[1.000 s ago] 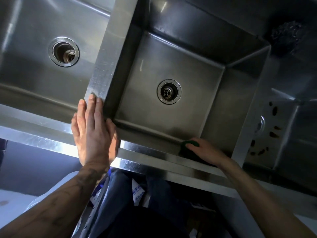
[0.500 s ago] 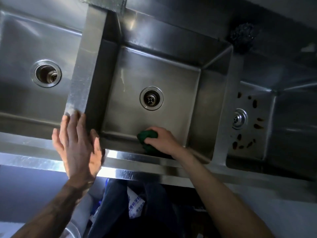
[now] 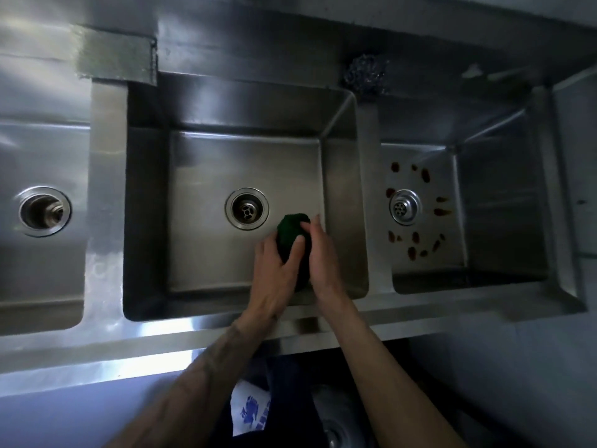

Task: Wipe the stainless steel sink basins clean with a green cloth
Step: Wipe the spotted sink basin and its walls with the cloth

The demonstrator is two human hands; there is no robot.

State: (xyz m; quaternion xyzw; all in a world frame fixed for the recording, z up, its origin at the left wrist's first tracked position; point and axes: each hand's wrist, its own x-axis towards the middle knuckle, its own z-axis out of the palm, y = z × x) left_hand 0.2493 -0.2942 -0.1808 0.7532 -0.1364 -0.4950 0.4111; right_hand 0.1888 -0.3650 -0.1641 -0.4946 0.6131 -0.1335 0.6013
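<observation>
Front edge: polished stainless steel sink rim (image 3: 122,347), crossed by both bare forearms reaching in.
Left hand (image 3: 276,270): fingers curled round the near-left side of the bunched dark green cleaning cloth (image 3: 290,231), thumb laid across its top, gripping it.
Right hand (image 3: 323,253): cupped against the cloth's right flank, thumb tip on its far end, holding it too.
Cloth position: pressed between both hands inside the square stainless steel middle basin (image 3: 200,247), just right of the round chrome drain (image 3: 247,208), near the right wall; long axis near-to-far.
Coming move: judged to be a wipe on towards the right-hand steel basin (image 3: 504,205) dotted with reddish-brown spots (image 3: 415,237). Lies right of the grip, across the divider, right hand nearer.
Hidden: cloth's near end under the palms; contact with the basin floor not discernible.
Far ledge: grey wire scouring ball (image 3: 365,72), blurred.
</observation>
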